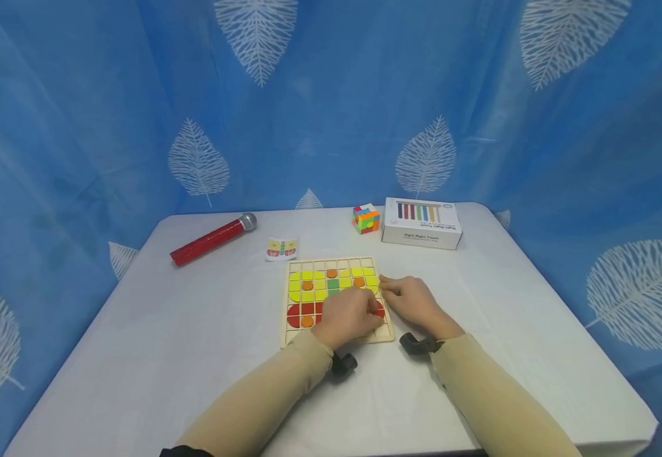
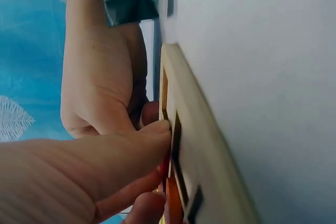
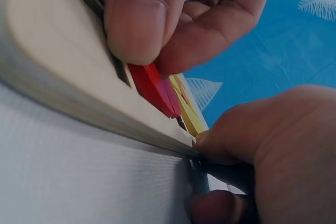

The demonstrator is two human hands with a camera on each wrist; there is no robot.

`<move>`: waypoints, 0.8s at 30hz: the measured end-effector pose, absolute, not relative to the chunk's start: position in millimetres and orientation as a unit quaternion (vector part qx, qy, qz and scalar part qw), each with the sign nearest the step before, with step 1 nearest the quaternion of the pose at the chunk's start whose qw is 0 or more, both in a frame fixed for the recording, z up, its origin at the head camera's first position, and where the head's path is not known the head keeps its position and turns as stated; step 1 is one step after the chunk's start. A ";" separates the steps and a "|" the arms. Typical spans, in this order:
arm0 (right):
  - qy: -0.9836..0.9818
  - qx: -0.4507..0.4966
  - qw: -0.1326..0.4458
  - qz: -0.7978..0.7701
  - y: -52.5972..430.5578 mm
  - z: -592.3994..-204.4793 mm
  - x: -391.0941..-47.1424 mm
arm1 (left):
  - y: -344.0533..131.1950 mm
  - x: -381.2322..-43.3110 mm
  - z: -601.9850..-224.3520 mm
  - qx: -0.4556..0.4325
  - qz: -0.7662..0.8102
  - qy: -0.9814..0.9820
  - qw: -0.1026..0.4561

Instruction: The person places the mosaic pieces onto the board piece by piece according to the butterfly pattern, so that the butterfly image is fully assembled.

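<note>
A wooden grid board [image 1: 285, 333] lies on the table with yellow, red, orange and green pieces set in its cells. My left hand [image 1: 346, 315] is over the board's lower right, palm hiding some cells. Its thumb and fingertips pinch a red piece [image 3: 157, 90] low at the grid, as the right wrist view shows. At the board's right side, my right hand [image 1: 413, 306] grips the edge, thumb at the top of the rim and the other fingers lower down. In the left wrist view the thumb of the left hand [image 2: 115, 163] lies against the frame.
Just behind the board is a small picture card [image 1: 282, 249] with a similar coloured pattern. A red microphone [image 1: 211, 243] with a silver head lies at the back left. A puzzle cube [image 1: 366, 219] and a white printed box [image 1: 422, 225] stand at the back right.
</note>
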State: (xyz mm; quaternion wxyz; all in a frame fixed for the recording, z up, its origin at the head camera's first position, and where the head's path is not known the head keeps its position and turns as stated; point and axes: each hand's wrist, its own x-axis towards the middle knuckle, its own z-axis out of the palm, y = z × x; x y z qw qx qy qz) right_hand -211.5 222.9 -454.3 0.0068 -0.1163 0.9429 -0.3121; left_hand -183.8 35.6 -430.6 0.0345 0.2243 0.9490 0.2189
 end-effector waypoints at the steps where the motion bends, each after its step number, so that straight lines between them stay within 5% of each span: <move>1: 0.943 -0.117 0.005 -0.311 222.9 -454.2 -211.5 | 35.7 -184.6 -429.4 0.220 0.226 0.948 0.043; 15: 0.942 -0.123 0.002 -0.312 221.1 -454.2 -211.3 | 27.9 -188.9 -428.4 0.191 0.266 0.941 0.088; 24: 0.937 -0.117 0.020 -0.329 219.5 -453.8 -211.2 | -20.4 -179.8 -409.4 0.146 0.298 0.943 0.001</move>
